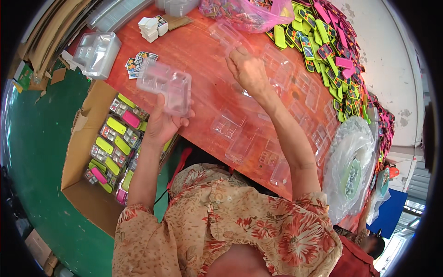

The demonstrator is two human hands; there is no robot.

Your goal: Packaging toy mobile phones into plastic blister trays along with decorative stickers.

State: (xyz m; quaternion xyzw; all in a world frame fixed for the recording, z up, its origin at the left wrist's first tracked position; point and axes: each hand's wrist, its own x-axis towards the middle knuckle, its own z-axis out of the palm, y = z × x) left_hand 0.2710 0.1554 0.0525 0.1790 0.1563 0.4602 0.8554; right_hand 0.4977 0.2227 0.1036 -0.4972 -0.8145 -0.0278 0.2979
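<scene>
My left hand (pixel 161 122) holds a small stack of clear plastic blister trays (pixel 173 90) above the near left part of the red table, thumb on top and fingers beneath. My right hand (pixel 248 69) reaches to the far middle of the table with fingers pinched together. At its fingertips is the near edge of a single clear plastic tray (pixel 226 34), faint against the red. Several more clear trays (pixel 230 124) are spread in rows over the red tabletop (pixel 198 53), to the right of and nearer than that hand.
A cardboard box (pixel 74 171) of packed yellow and pink toy phones stands at left. Stacked trays (pixel 98 54) and cards (pixel 138 64) lie at the table's left. Loose toy phones (pixel 323 46) heap at far right, near a pink bag (pixel 263 18) and a plastic-lined basin (pixel 350 147).
</scene>
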